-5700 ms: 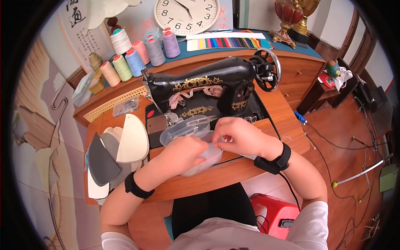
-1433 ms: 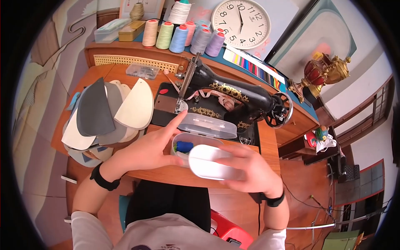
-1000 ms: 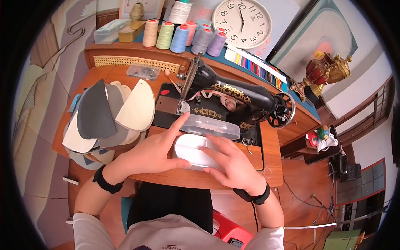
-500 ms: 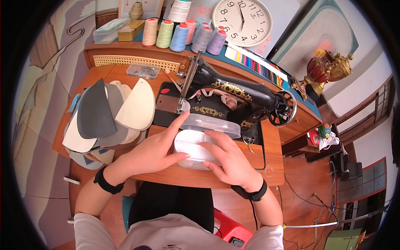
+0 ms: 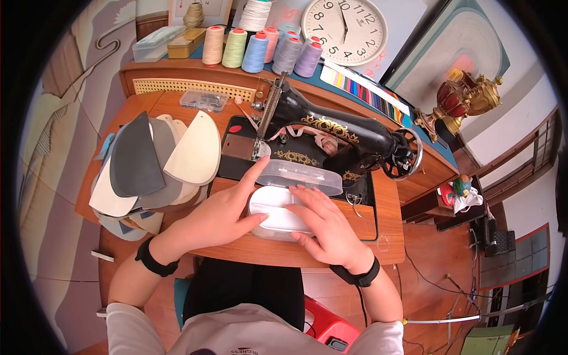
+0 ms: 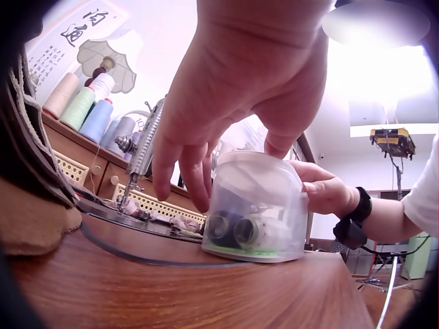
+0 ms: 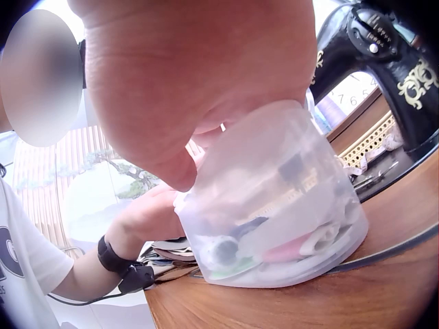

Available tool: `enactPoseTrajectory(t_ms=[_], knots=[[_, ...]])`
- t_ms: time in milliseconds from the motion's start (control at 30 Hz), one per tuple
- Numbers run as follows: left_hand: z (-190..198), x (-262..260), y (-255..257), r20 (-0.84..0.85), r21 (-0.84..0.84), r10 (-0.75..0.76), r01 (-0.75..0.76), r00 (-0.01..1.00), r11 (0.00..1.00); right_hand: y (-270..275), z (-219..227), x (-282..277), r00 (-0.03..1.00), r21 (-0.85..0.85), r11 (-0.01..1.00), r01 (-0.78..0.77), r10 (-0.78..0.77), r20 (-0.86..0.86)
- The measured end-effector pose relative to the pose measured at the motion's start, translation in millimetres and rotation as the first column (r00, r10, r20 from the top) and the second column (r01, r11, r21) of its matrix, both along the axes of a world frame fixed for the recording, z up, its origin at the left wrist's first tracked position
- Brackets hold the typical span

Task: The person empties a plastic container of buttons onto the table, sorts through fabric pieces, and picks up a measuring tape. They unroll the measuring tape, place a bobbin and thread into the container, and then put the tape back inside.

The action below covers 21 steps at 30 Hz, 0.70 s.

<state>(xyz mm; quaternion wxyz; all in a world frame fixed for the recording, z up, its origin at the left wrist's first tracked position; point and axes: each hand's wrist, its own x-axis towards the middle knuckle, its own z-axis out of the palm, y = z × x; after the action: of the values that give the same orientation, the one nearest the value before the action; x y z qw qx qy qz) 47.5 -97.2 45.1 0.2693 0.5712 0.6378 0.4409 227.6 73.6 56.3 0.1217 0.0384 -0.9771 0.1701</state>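
A white divided tray (image 5: 275,210) sits in the mouth of a clear plastic storage box (image 6: 257,212). My left hand (image 5: 216,216) is at the box's left end, thumb at the tray's near edge, index finger stretched away. My right hand (image 5: 328,225) spans the tray's right part, fingers over the far side and inside, thumb at the near rim. Thread spools (image 6: 250,232) and a pink roll (image 7: 291,248) show through the cloudy wall. The box's clear lid (image 5: 302,176) stands open behind it. Right fingertips are partly hidden in the right wrist view.
Behind the lid stands a black sewing machine (image 5: 331,121). Stacked fabric or leather pieces (image 5: 139,160) lie left, near a small clear case (image 5: 203,100). Thread cones (image 5: 255,52) line the back shelf. Scissors (image 5: 354,201) lie right of the box.
Earlier my right hand held the white tray above the box, with a blue spool visible inside. The tray has gone down into the box. Over the last second the hands have barely shifted.
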Motion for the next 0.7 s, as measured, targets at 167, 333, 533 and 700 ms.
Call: enactPoseTrajectory(t_ms=[167,333,533,700], knots=[[-2.9,0.0,1.8,0.013,-0.013,0.010,-0.010,1.000,1.000,1.6,-0.5,0.3,1.000,-0.010,1.000,-0.009,0.009,0.004],[-0.8,0.2,2.0,0.054,-0.044,0.010,-0.008,0.998,0.999,3.0,-7.6,0.2,1.000,0.015,1.000,-0.019,0.019,-0.019],[0.2,0.7,2.3,0.042,-0.054,0.018,-0.016,0.999,0.998,2.4,-13.1,1.4,0.999,0.120,0.992,-0.030,0.035,-0.035],[-1.1,1.6,3.5,0.066,-0.021,0.004,-0.002,0.998,1.000,-2.8,-9.0,2.4,0.999,0.187,0.982,-0.027,0.030,-0.016]])
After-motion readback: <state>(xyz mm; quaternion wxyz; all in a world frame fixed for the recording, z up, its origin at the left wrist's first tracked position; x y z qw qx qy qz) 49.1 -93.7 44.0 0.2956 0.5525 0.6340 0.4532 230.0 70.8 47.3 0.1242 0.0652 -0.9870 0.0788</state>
